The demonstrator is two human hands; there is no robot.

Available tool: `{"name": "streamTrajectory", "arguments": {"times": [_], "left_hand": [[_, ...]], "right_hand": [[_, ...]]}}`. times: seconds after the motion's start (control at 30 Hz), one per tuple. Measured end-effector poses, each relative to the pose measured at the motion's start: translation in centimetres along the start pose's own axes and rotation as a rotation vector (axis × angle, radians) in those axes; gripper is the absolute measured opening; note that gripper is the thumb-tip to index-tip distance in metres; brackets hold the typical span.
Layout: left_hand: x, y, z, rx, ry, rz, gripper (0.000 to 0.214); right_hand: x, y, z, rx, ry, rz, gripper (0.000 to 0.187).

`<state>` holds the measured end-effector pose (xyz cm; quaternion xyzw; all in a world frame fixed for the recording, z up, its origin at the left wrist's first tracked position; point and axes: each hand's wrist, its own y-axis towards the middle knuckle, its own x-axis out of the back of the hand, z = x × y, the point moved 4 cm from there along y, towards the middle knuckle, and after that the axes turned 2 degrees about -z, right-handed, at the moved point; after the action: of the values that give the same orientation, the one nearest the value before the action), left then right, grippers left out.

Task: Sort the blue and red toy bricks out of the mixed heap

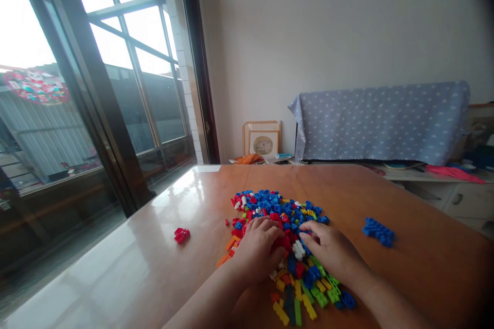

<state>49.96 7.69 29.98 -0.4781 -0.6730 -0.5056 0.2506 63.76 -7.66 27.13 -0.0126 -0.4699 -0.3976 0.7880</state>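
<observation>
A loose heap of toy building bricks in blue, red, white, yellow, green and orange spreads over the table in front of me. My left hand is in the heap, its fingers curled down around red bricks; the fingertips are partly hidden. On the heap's right side, my right hand has its fingers closed at a blue brick, close to a white brick. A small cluster of red bricks lies apart on the left. Another cluster, of blue bricks, lies off to the right.
The brown table has a shiny top reflecting window light. Behind it, a blue dotted cloth drapes over something beside the wall. Framed pictures lean at the back. A large glass door is on the left.
</observation>
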Motion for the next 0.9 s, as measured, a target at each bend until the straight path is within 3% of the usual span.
{"name": "streamTrajectory", "arguments": {"times": [0.27, 0.47, 0.67, 0.9], "left_hand": [[0.3, 0.2, -0.2, 0.014, 0.034, -0.071, 0.026], [2.8, 0.1, 1.2, 0.105, 0.035, -0.196, 0.017], [5.9, -1.0, 5.1, 0.407, 0.158, -0.336, 0.018], [8.4, -3.8, 9.6, 0.727, 0.339, -0.275, 0.018]], "right_hand": [[0.1, -0.1, 0.0, 0.014, 0.017, -0.001, 0.027], [0.4, 0.1, -0.4, 0.013, 0.050, -0.005, 0.032], [0.3, 0.1, -0.6, 0.036, 0.052, -0.019, 0.033], [-0.2, 0.0, -0.5, 0.052, 0.041, 0.021, 0.034]]}}
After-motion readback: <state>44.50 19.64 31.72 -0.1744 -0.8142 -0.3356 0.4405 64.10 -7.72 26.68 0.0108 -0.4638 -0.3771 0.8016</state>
